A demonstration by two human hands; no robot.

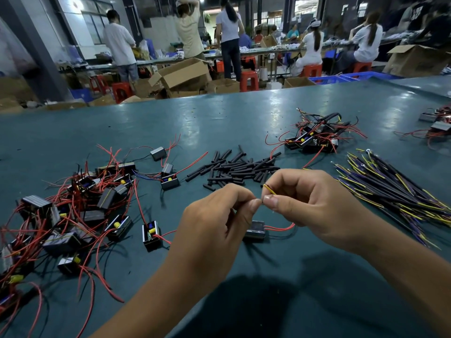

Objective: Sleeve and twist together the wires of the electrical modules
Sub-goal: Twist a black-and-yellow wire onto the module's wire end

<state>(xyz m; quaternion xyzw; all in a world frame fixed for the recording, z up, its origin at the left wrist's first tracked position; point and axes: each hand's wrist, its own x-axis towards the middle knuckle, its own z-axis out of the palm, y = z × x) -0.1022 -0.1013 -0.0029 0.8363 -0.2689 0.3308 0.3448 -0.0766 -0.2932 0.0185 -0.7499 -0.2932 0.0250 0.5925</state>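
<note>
My left hand [219, 223] and my right hand [314, 203] meet fingertip to fingertip above the green table [219, 123], pinching thin wire ends between thumbs and forefingers. A short yellow wire [270, 189] sticks up from my right fingers. Below the hands lies a small black module [255, 231], its red wire [280, 228] curving up into my right palm. Which wire my left fingers pinch is hidden by the fingertips.
A heap of black modules with red wires [73, 203] fills the left. Short black sleeves [239, 167] lie in a pile beyond the hands. Yellow and dark wires [395, 191] fan out at right. Another module cluster [314, 135] sits farther back. People work at far benches.
</note>
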